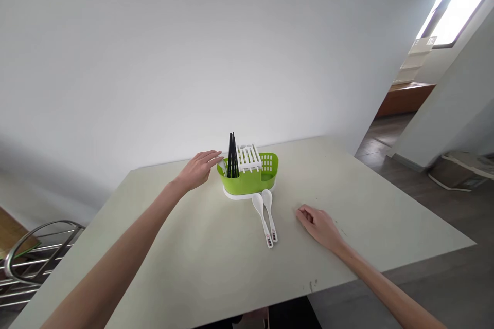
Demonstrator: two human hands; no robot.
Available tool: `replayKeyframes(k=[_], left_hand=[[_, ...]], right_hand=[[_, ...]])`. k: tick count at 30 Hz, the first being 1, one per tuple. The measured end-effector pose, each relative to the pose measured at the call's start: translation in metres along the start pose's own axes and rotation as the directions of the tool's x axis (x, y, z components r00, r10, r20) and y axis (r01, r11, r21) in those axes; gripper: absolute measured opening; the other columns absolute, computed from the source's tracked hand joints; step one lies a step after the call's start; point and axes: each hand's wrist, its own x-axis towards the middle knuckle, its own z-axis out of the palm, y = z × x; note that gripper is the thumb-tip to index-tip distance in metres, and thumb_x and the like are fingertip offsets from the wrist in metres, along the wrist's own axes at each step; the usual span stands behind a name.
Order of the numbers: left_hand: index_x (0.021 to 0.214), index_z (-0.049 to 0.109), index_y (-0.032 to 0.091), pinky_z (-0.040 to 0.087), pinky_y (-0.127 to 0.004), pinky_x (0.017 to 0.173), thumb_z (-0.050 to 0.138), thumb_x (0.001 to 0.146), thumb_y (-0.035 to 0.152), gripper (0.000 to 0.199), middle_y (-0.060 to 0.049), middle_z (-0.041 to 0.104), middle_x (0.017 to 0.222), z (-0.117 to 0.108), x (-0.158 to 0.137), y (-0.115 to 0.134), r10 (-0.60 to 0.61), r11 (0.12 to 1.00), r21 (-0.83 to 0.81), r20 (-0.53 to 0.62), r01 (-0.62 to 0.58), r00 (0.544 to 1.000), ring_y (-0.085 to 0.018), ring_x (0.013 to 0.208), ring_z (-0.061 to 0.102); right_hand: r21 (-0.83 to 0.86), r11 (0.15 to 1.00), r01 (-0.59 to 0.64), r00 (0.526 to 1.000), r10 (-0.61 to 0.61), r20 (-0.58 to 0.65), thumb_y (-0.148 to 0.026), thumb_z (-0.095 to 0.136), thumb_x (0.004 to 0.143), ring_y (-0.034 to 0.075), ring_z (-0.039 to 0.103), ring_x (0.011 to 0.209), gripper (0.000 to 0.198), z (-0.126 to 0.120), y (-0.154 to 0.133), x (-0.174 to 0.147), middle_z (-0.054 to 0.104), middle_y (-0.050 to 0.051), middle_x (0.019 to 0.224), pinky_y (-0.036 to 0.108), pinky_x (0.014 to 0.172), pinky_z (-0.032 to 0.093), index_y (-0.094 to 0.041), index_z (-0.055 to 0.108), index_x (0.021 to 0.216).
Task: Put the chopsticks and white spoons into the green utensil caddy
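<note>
My left hand [200, 167] reaches the left end of a green basket [249, 183]. Its thumb and fingertips close at the top of a white spoon [223, 166], which is partly hidden by the basket wall. Several black chopsticks [232, 157] stand upright beside it in the left compartment. A white slatted rack [249, 158] spans the basket's middle. On the table in front lie two white spoons [258, 203], side by side, bowls toward the basket. To their right my right hand [317, 222] rests on the table in a loose fist, apart from them, with nothing visible in it.
The pale table [193, 267] backs onto a plain wall [231, 51]. The basket stands on a white base tray [235, 196]. A metal rack [34, 257] stands off the table's left edge. Dark flooring [417, 190] shows beyond the right edge.
</note>
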Motion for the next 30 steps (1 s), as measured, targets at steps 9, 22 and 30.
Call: replayKeyframes(k=[9, 22, 30], left_hand=[[0.152, 0.057, 0.021, 0.04, -0.053, 0.123, 0.039, 0.091, 0.004, 0.066, -0.009, 0.054, 0.16, 0.001, -0.001, 0.002, 0.004, 1.0, 0.015, 0.034, -0.004, 0.999, -0.029, 0.152, 0.046], [0.102, 0.076, 0.024, 0.055, -0.049, 0.095, 0.05, 0.102, 0.049, 0.037, -0.01, 0.078, 0.112, 0.0, 0.018, 0.015, -0.262, 0.954, -0.172, -0.083, 0.245, 0.961, -0.032, 0.108, 0.068], [0.113, 0.074, 0.026, 0.056, -0.046, 0.1, 0.054, 0.1, 0.057, 0.039, -0.008, 0.078, 0.123, 0.013, 0.016, 0.004, -0.378, 0.895, -0.278, -0.057, 0.349, 0.924, -0.03, 0.114, 0.07]], right_hand=[[-0.014, 1.0, -0.006, 1.0, 0.006, -0.005, -0.057, 0.041, 0.103, 0.018, 0.056, 0.06, 0.046, 0.0, -0.001, 0.0, 0.06, 0.0, 0.061, 0.03, 0.061, 0.036, -0.025, 0.056, 0.074], [-0.005, 1.0, -0.013, 1.0, 0.013, 0.011, -0.055, 0.04, 0.104, 0.018, 0.055, 0.06, 0.043, 0.0, 0.001, 0.0, 0.058, -0.001, 0.061, 0.03, 0.062, 0.036, -0.025, 0.054, 0.076], [-0.009, 1.0, -0.004, 1.0, 0.004, 0.003, -0.054, 0.041, 0.104, 0.019, 0.058, 0.061, 0.043, 0.0, 0.001, 0.001, 0.06, 0.0, 0.062, 0.03, 0.062, 0.037, -0.025, 0.058, 0.076]])
